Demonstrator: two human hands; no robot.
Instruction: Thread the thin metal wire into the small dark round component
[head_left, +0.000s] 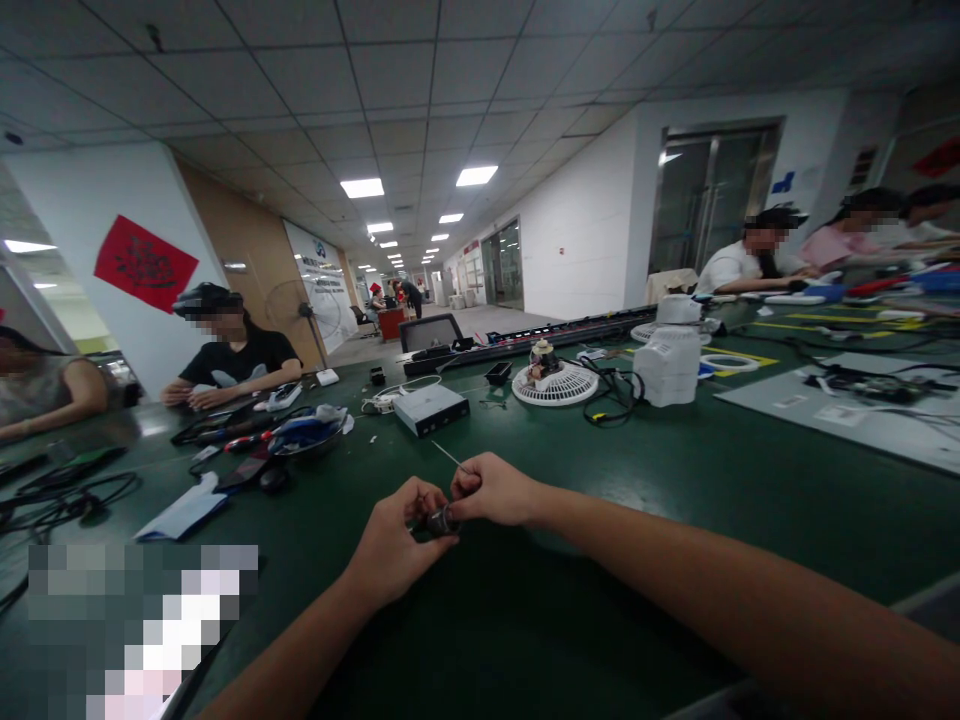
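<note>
Low in the middle of the view, my left hand (397, 540) is closed round a small dark cylindrical part (441, 520) held above the green table (570, 620). My right hand (495, 490) is closed on a thin metal rod (448, 456), which points up and to the left out of its fingers. The right fingertips touch the right end of the dark part, so the two hands meet there. What the part is cannot be made out.
Beyond my hands sit a silver disc drive (429, 408), a white fan grille (555, 384), a black tray (498, 373) and a white housing (666, 365). Cables and a filled bowl (307, 432) lie left. A grey mat (847, 410) lies right. People sit at both sides.
</note>
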